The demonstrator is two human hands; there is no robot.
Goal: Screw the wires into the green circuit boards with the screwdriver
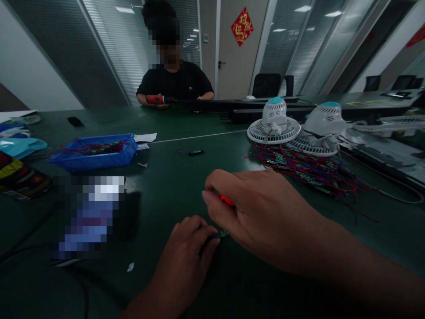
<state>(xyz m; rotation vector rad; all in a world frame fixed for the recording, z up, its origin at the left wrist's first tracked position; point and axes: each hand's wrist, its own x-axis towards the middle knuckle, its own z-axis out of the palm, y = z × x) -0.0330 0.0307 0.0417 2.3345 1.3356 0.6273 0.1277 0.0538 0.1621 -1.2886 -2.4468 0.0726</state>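
Observation:
My left hand (187,254) is low in the middle of the view, with thumb and fingers pinched on a small green circuit board (223,233). Part of that board is covered by my fingers. Just above and to the right, my right hand (255,212) is curled round an orange-red object (226,200), perhaps a tool handle. Only a short piece of it shows, so its kind is unclear. Farther back on the table lies another small circuit board (195,152) with thin wires.
At right, a heap of wired circuit boards (305,170) lies by white fan-like housings (274,122). A blue tray (96,161) of wired boards stands left, behind a blurred-out phone-like object (89,221). Across the green table (172,186), a person (175,84) holds a red tool (155,99).

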